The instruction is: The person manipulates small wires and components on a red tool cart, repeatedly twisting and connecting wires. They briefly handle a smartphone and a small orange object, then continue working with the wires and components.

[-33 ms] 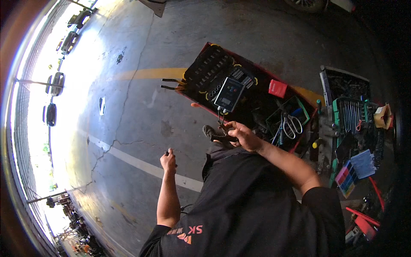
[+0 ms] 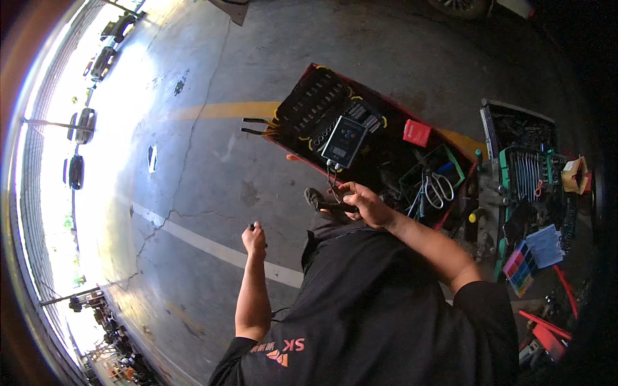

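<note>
My left hand (image 2: 253, 240) is closed in a fist above the floor, left of my body. A small dark end shows at its fingers; what it belongs to I cannot make out. My right hand (image 2: 367, 207) has its thumb and fingers closed on a dark cable (image 2: 334, 183) in front of my body. The cable leads up to a black control box (image 2: 346, 143) with coloured buttons and a small screen. That box lies on a black socket tray (image 2: 313, 96) in a red tool cart (image 2: 386, 103).
In the cart are a red box (image 2: 417, 133), a green-rimmed tray (image 2: 461, 168) and large grey-handled scissors (image 2: 439, 190). To the right lie a green wrench case (image 2: 528, 170), a cardboard box (image 2: 573, 175) and a blue sheet (image 2: 546, 246). A car wheel (image 2: 460, 6) stands at the far edge.
</note>
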`<action>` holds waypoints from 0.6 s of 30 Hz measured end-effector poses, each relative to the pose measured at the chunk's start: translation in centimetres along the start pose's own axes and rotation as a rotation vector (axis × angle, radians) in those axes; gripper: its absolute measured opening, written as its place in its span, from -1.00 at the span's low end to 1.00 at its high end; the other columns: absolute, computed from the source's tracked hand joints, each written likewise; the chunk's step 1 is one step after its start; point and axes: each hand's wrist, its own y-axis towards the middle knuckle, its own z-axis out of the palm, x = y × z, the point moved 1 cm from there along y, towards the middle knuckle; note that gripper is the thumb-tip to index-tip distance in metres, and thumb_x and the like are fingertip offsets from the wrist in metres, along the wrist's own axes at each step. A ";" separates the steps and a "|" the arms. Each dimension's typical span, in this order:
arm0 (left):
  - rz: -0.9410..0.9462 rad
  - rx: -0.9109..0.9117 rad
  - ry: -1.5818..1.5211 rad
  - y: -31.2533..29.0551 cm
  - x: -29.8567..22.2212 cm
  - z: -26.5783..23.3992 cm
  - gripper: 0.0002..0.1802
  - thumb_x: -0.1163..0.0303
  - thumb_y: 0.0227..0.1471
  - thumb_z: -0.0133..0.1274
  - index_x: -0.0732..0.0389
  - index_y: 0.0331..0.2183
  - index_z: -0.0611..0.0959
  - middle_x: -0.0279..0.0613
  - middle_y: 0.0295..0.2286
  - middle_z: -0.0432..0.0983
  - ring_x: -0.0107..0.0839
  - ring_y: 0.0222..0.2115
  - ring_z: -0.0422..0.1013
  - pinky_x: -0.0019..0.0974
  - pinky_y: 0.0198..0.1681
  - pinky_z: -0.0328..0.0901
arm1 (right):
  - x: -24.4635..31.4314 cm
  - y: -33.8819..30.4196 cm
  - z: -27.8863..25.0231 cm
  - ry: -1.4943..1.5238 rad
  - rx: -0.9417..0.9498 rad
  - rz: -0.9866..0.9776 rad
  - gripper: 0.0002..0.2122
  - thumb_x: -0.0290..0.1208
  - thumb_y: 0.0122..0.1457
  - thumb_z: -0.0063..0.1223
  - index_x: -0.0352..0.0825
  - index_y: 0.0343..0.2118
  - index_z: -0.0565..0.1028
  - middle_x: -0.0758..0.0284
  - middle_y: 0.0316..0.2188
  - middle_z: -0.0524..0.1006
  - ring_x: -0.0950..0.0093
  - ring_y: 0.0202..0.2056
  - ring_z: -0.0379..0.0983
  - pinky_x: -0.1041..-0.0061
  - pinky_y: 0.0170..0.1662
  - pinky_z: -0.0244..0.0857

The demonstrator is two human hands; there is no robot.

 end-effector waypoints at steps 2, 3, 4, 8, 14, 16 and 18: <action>0.229 0.028 0.125 2.8 0.7 1.7 -0.72 0.31 0.03 -0.02 0.32 -0.56 0.43 -0.30 -0.67 0.34 -0.42 -0.61 0.30 -0.28 -0.49 0.26 | -0.4 -0.2 0.2 0.079 -0.025 0.002 -0.69 -0.30 0.18 -0.16 -0.33 -0.06 0.29 0.47 -0.40 0.34 0.72 -0.49 0.21 0.65 -0.45 0.19; 0.448 -0.010 0.174 3.4 0.0 3.8 -0.76 0.36 -0.05 0.05 0.34 -0.41 0.43 -0.17 -0.53 0.40 -0.41 -0.50 0.32 -0.25 -0.41 0.28 | -0.5 -0.3 0.0 0.114 -0.044 -0.002 -0.70 -0.31 0.18 -0.15 -0.33 -0.07 0.29 0.48 -0.42 0.33 0.72 -0.51 0.19 0.66 -0.47 0.16; 0.338 0.180 0.136 3.5 -2.3 5.9 -0.65 0.38 -0.12 0.10 0.35 -0.29 0.39 -0.02 -0.42 0.42 -0.32 -0.42 0.37 -0.23 -0.33 0.31 | -0.5 -0.5 -0.4 0.140 -0.045 -0.025 -0.70 -0.31 0.18 -0.15 -0.33 -0.07 0.29 0.48 -0.43 0.33 0.72 -0.51 0.20 0.65 -0.46 0.16; 0.770 0.423 0.152 4.0 -9.3 14.6 -0.61 0.36 -0.09 0.06 0.35 -0.25 0.33 0.25 -0.38 0.45 0.16 -0.32 0.43 -0.02 -0.22 0.32 | -1.6 -0.2 -1.1 0.119 -0.199 -0.028 -0.72 -0.32 0.19 -0.14 -0.30 -0.08 0.32 0.46 -0.40 0.34 0.66 -0.49 0.26 0.59 -0.45 0.24; 0.815 0.359 0.356 5.8 -18.1 23.1 -0.55 0.25 -0.10 0.18 0.29 -0.17 0.54 0.12 -0.33 0.54 0.07 -0.22 0.45 -0.06 -0.14 0.34 | -1.3 -0.8 0.8 0.239 -0.302 -0.165 -0.74 -0.40 0.17 -0.19 -0.28 -0.07 0.30 0.41 -0.47 0.32 0.61 -0.65 0.13 0.59 -0.53 0.08; 0.875 0.378 0.145 6.9 -19.0 23.7 -0.48 0.20 -0.10 0.20 0.26 -0.11 0.50 0.10 -0.24 0.52 0.07 -0.17 0.42 -0.05 -0.10 0.31 | -1.5 -0.6 0.9 0.249 -0.377 -0.133 -0.75 -0.41 0.17 -0.19 -0.29 -0.08 0.30 0.41 -0.47 0.31 0.61 -0.66 0.13 0.57 -0.53 0.08; 1.018 0.211 0.341 7.5 -19.0 23.9 -0.39 0.20 -0.07 0.17 0.17 0.02 0.39 0.07 -0.11 0.40 0.03 -0.10 0.31 -0.03 0.00 0.22 | -1.8 -0.4 1.3 0.263 -0.438 -0.124 -0.76 -0.41 0.17 -0.19 -0.29 -0.09 0.30 0.41 -0.47 0.31 0.61 -0.66 0.13 0.55 -0.53 0.09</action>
